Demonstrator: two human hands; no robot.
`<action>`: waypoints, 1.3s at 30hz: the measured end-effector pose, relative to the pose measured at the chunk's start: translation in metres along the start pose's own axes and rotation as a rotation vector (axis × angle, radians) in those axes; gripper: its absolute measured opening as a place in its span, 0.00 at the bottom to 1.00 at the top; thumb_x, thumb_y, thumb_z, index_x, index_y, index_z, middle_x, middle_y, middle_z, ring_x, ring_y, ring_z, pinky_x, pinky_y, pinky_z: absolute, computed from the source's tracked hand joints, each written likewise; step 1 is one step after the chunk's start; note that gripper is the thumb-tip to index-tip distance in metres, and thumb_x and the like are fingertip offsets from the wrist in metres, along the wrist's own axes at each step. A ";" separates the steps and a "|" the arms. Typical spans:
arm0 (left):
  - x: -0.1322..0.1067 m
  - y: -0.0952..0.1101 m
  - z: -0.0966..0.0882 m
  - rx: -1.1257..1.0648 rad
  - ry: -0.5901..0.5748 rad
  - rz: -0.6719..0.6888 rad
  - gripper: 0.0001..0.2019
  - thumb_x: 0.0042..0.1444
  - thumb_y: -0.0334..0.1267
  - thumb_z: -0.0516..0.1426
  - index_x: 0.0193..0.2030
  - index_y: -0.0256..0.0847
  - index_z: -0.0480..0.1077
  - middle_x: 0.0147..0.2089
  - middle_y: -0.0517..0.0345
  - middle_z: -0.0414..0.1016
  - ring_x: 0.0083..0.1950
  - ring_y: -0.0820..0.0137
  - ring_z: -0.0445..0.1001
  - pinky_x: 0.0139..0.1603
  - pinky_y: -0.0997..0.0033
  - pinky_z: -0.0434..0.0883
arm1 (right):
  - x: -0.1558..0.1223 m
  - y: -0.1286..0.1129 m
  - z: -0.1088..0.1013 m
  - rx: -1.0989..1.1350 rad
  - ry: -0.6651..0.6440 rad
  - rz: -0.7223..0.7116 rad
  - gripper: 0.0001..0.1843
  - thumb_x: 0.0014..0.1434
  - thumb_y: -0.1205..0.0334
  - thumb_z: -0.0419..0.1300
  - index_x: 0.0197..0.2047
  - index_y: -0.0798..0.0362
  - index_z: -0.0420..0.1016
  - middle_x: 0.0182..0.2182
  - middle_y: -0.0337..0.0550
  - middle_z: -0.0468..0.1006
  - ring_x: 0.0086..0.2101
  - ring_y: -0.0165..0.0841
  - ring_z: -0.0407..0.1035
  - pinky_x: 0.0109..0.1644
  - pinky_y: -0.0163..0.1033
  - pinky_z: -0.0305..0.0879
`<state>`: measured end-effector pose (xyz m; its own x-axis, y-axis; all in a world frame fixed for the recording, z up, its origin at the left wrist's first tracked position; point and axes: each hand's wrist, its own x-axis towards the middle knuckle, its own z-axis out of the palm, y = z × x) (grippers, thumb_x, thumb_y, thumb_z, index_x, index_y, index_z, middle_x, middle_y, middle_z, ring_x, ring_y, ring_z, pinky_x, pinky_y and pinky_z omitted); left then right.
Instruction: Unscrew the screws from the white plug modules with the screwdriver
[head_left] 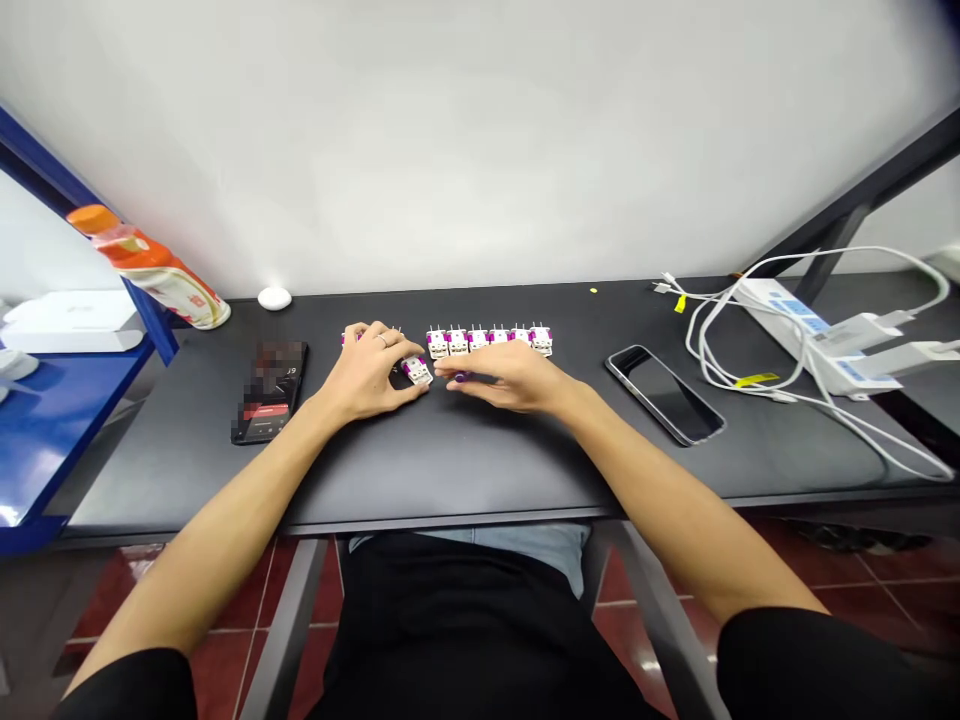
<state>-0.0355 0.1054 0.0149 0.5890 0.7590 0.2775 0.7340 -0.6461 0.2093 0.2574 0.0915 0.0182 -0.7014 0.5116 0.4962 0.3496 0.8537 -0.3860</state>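
Thumb and fingers of my left hand [373, 372] are closed on a small white-and-purple block [416, 370], just above the black desk. My right hand [517, 374] faces it from the right, with thumb and fingertips pinched on a small dark purple piece [460, 377]. Behind my right hand stands a row of several similar white-and-purple blocks [478, 338] with thin metal pins pointing up. More such blocks are behind my left hand, mostly hidden by it.
A black phone [271, 392] lies left of my left hand, and another phone [665, 394] lies to the right. White cables [705, 340] curl around a power strip [817, 335] at far right. An orange-and-white bottle [154, 268] and a white oval object [274, 298] stand at back left.
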 end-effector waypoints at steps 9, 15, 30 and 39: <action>-0.003 0.005 -0.009 -0.101 -0.125 0.192 0.23 0.68 0.61 0.66 0.60 0.48 0.83 0.58 0.46 0.84 0.58 0.50 0.79 0.64 0.44 0.70 | 0.007 -0.017 0.005 0.361 0.241 0.207 0.12 0.73 0.49 0.72 0.51 0.46 0.86 0.45 0.41 0.93 0.42 0.35 0.88 0.54 0.44 0.87; -0.004 -0.010 -0.011 -0.231 -0.114 0.275 0.14 0.73 0.45 0.60 0.58 0.48 0.83 0.59 0.48 0.85 0.59 0.56 0.82 0.65 0.52 0.74 | 0.008 -0.018 0.009 0.250 0.201 0.262 0.13 0.77 0.52 0.65 0.58 0.47 0.82 0.50 0.46 0.91 0.44 0.37 0.85 0.47 0.43 0.81; 0.000 -0.014 0.003 -0.327 -0.038 0.367 0.13 0.74 0.45 0.64 0.58 0.42 0.83 0.53 0.47 0.83 0.51 0.61 0.82 0.54 0.61 0.78 | 0.010 -0.024 0.020 0.420 0.343 0.191 0.13 0.78 0.47 0.66 0.54 0.45 0.74 0.43 0.39 0.85 0.38 0.33 0.82 0.47 0.43 0.82; 0.004 0.000 0.005 -0.339 -0.058 0.396 0.14 0.73 0.46 0.65 0.58 0.42 0.83 0.53 0.47 0.85 0.51 0.60 0.84 0.56 0.60 0.79 | 0.011 -0.027 0.021 0.271 0.398 0.173 0.14 0.78 0.46 0.65 0.49 0.46 0.72 0.33 0.33 0.76 0.28 0.29 0.71 0.35 0.39 0.70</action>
<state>-0.0315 0.1093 0.0115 0.8241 0.4485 0.3460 0.3065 -0.8668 0.3934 0.2273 0.0719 0.0181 -0.3378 0.6860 0.6445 0.2295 0.7241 -0.6504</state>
